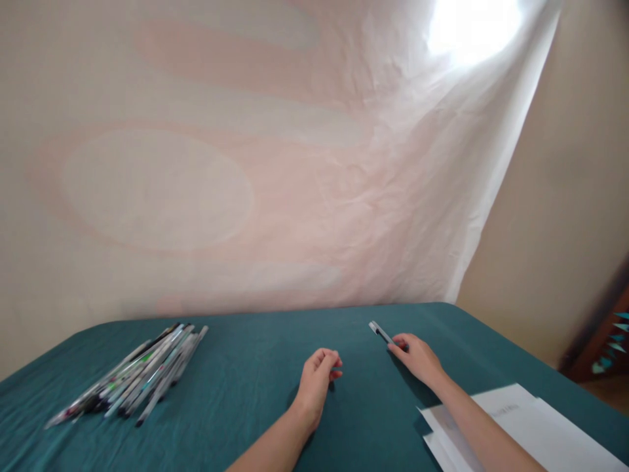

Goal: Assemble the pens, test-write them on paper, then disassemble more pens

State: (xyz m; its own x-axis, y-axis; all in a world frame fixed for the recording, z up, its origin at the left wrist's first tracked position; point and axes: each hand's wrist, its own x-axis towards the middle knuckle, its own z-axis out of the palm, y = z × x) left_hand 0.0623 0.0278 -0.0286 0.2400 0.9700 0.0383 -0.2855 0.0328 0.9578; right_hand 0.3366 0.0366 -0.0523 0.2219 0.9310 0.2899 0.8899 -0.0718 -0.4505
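Note:
My right hand [419, 359] grips a pen [381, 332] between thumb and fingers. The pen is slim, with a clear or whitish end pointing away to the upper left and a dark part near my fingertips; my fingers hide its rear end. To the left of it, my left hand [316, 383] rests over the green cloth with its fingers curled in, and nothing shows in them. A loose pile of pens [142, 373] lies on the left side of the table, mostly clear or grey barrels with dark ends, slightly blurred.
A green cloth [246, 406] covers the table. White paper sheets [531, 419] lie stacked at the front right, beneath my right forearm. Behind the table hangs a pale pinkish sheet [295, 196]. A dark red object with light triangular shapes [612, 347] stands beyond the right edge.

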